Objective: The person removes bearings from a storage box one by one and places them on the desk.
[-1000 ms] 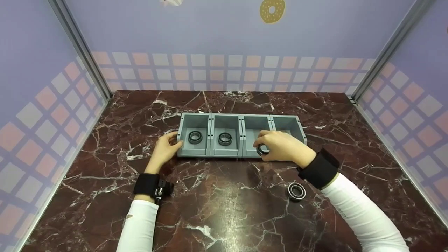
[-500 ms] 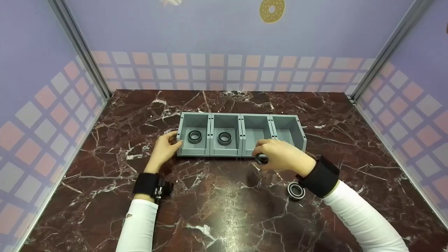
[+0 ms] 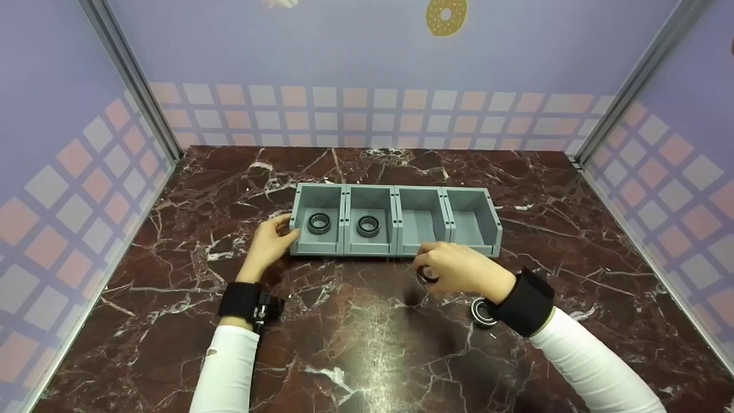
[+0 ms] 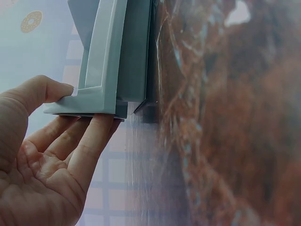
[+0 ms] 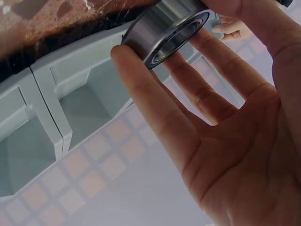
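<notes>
Pinching the likely heavy, hard, slippery ring point(image 5: 157, 29) by its outside suits my right hand point(image 3: 460, 267), while my left hand point(image 3: 272, 240) pinches the bins point(image 3: 370, 249) at their left edge.

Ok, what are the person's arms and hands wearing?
Left hand and right hand are gloveless. Both forearms have white sleeves; the left has a small mark or hole near its cuff. Wide black wristbands; a small dark device sits on the left one.
</notes>
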The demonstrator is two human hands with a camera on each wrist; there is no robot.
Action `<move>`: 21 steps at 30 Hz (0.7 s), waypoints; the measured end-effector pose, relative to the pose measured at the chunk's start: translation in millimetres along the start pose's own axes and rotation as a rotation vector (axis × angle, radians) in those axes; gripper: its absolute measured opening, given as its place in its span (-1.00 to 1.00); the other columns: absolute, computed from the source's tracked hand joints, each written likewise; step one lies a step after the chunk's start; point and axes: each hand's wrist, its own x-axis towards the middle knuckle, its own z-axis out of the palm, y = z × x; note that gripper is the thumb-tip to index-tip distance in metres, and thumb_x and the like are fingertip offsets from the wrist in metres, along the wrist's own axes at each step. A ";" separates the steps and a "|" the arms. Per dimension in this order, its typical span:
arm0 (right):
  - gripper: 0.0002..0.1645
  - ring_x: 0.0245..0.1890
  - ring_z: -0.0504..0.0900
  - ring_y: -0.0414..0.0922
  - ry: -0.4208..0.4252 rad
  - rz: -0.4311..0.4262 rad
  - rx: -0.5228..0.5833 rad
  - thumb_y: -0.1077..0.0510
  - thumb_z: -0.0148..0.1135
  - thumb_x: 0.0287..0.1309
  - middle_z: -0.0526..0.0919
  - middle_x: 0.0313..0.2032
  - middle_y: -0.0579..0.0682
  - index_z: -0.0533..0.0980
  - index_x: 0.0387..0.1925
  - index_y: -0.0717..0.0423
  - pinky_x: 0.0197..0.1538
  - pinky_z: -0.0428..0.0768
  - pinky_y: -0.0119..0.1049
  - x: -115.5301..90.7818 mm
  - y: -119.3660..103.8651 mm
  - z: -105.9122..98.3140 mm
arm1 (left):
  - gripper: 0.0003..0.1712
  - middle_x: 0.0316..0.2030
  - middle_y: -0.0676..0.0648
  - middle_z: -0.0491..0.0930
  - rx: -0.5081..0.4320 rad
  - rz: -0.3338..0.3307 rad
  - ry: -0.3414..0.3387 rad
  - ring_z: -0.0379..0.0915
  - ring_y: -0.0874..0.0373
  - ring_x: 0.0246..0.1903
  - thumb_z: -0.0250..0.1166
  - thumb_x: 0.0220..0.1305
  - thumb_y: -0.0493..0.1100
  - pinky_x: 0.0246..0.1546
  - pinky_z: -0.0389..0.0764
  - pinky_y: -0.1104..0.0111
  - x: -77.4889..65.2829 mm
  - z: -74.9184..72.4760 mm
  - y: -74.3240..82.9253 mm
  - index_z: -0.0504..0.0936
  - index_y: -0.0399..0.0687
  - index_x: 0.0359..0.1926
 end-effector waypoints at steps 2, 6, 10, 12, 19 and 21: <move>-0.54 -0.29 0.67 -0.08 0.005 -0.011 0.000 0.27 0.43 -0.18 0.70 -0.19 0.01 0.73 -0.10 0.06 -0.27 0.69 -0.16 -1.4 -1.0 2.3 | -0.40 0.30 -0.50 0.49 -0.004 -0.001 0.003 0.47 -0.32 0.33 0.18 0.41 -0.31 0.39 0.52 -0.02 0.1 -0.1 0.0 0.37 -0.47 0.41; -0.57 -0.34 0.62 -0.12 -0.004 -0.012 0.002 0.27 0.44 -0.19 0.68 -0.20 0.00 0.71 -0.14 0.03 -0.36 0.59 -0.26 -3.8 -2.4 7.6 | -0.40 0.29 -0.49 0.50 -0.007 -0.007 0.003 0.48 -0.31 0.32 0.18 0.41 -0.30 0.38 0.53 -0.01 -0.5 -0.5 0.2 0.38 -0.45 0.41; -0.60 -0.32 0.62 -0.11 -0.022 -0.017 0.003 0.27 0.46 -0.17 0.69 -0.13 0.04 0.69 -0.16 0.06 -0.34 0.58 -0.25 -5.8 -3.7 12.3 | -0.40 0.27 -0.47 0.53 -0.001 -0.014 0.003 0.51 -0.29 0.30 0.19 0.41 -0.28 0.36 0.56 -0.01 -0.6 -0.4 0.7 0.39 -0.43 0.41; -0.64 -0.32 0.61 -0.11 -0.029 -0.015 -0.001 0.26 0.47 -0.17 0.69 -0.12 0.05 0.67 -0.20 0.06 -0.33 0.58 -0.24 -6.5 -4.4 15.2 | -0.40 0.26 -0.47 0.54 -0.001 -0.013 0.006 0.53 -0.29 0.29 0.19 0.40 -0.28 0.35 0.57 -0.01 0.0 0.0 0.3 0.40 -0.43 0.40; -0.68 -0.33 0.62 -0.08 -0.039 -0.003 -0.027 0.21 0.51 -0.19 0.65 -0.21 0.02 0.67 -0.26 0.05 -0.37 0.59 -0.19 -9.8 -7.6 24.4 | -0.41 0.26 -0.48 0.54 -0.002 0.000 0.021 0.52 -0.30 0.29 0.19 0.38 -0.30 0.37 0.55 -0.01 0.9 0.4 -0.2 0.42 -0.45 0.38; -0.68 -0.33 0.63 -0.06 -0.038 -0.006 -0.026 0.20 0.50 -0.18 0.65 -0.22 0.02 0.68 -0.26 0.05 -0.39 0.59 -0.19 -10.8 -8.8 26.7 | -0.41 0.27 -0.47 0.53 -0.004 -0.004 0.018 0.51 -0.30 0.31 0.20 0.39 -0.29 0.38 0.54 -0.01 0.4 0.3 0.1 0.42 -0.44 0.38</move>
